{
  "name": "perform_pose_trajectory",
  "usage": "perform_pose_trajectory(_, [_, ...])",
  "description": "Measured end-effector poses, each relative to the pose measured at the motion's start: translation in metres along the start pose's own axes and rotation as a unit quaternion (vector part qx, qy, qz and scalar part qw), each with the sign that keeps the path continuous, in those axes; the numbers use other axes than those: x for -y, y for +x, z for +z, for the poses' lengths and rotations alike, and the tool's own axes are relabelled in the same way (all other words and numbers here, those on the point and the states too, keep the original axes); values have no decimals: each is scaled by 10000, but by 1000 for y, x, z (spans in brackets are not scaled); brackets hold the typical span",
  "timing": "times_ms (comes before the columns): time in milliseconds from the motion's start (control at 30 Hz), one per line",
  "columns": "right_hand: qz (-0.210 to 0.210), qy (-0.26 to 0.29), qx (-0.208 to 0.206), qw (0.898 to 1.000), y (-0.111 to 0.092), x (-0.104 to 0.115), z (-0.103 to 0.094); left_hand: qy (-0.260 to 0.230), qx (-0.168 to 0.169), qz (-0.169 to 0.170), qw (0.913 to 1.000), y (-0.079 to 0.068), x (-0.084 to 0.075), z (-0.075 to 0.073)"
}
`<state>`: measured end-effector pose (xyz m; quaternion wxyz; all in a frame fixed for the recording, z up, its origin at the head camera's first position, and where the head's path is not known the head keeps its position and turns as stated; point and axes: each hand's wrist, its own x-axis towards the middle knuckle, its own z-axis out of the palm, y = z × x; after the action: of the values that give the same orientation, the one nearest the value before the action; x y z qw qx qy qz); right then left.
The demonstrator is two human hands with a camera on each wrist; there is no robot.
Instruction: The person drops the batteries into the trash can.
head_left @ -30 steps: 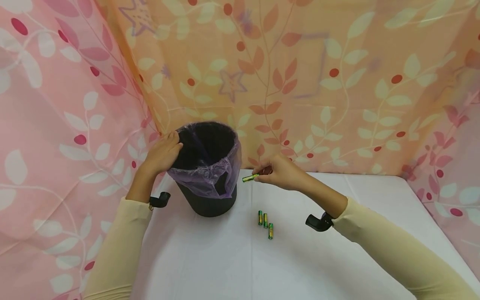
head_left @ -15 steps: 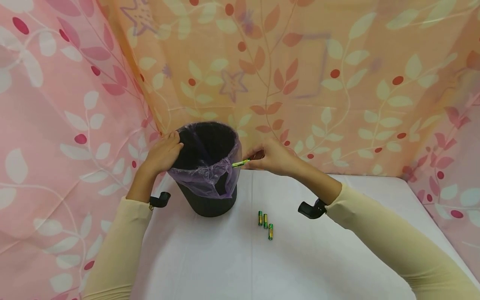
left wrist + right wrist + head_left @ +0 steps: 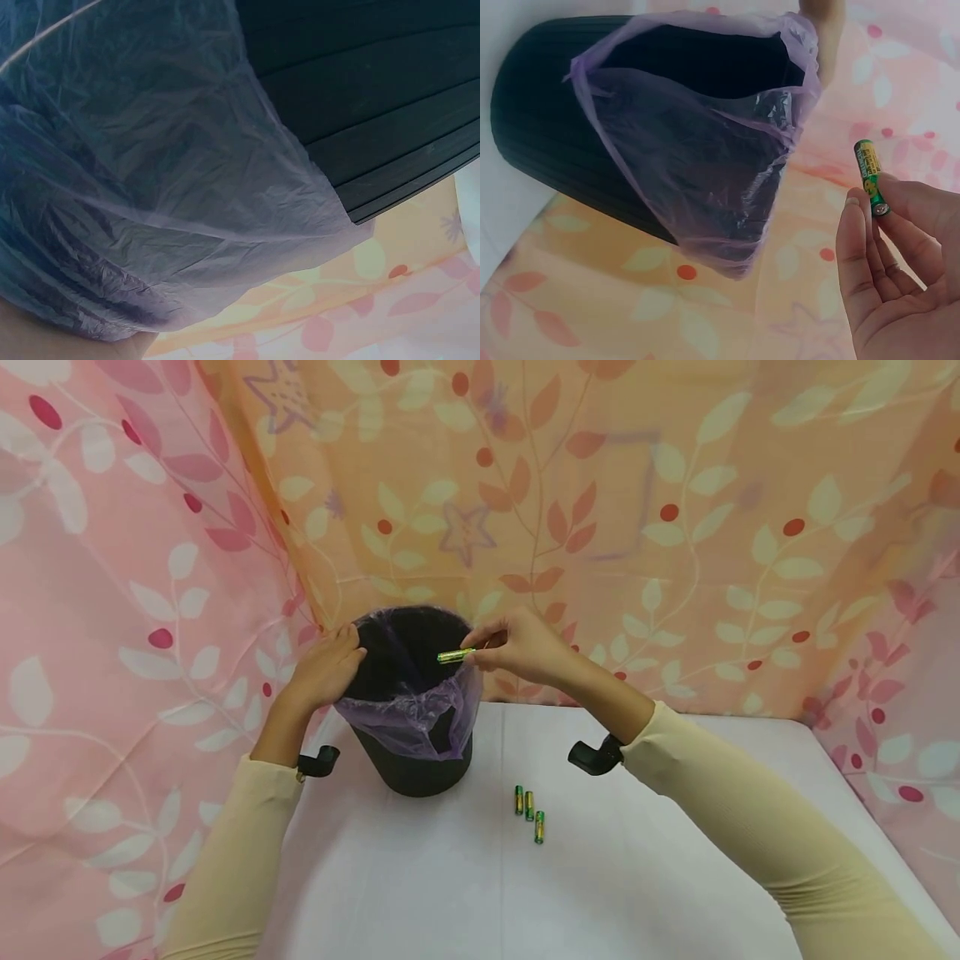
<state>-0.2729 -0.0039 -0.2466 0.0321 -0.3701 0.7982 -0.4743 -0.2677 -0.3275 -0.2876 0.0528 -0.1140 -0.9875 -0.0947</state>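
A green and yellow battery (image 3: 456,656) is pinched between the thumb and fingertips of my right hand (image 3: 517,647), above the right side of the bin's mouth in the head view. The right wrist view shows that battery (image 3: 868,176) tilted, one end jutting past the fingers. My left hand (image 3: 324,668) grips the left rim of a black trash bin (image 3: 420,772), which has a translucent purple bin liner (image 3: 397,724) folded over its rim. In the left wrist view the liner (image 3: 187,165) fills much of the picture and the fingers are hidden.
Several things lie about: three more batteries (image 3: 529,806) are grouped on the white tablecloth (image 3: 600,877), right of the bin. Flower-patterned curtains (image 3: 675,568) stand close behind the bin and at both sides. Each wrist wears a small black camera mount (image 3: 596,756).
My right hand has moved left and up with the battery, from beside the bin to above its mouth. The left hand stays at the rim.
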Motion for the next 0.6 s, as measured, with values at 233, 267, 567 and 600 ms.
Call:
perform_pose_trajectory(233, [131, 26, -142, 9998, 10, 2, 5, -15, 14, 1, 10000, 0, 1, 0])
perform_pose_trajectory(267, [180, -17, -186, 9997, 11, 2, 6, -21, 4, 7, 10000, 0, 1, 0])
perform_pose_trajectory(567, [509, -268, -555, 9968, 23, 0, 9, -18, -31, -13, 10000, 1, 3, 1])
perform_pose_trajectory(600, [582, -172, -556, 9966, 24, 1, 10, -11, -36, -5, 10000, 1, 3, 1])
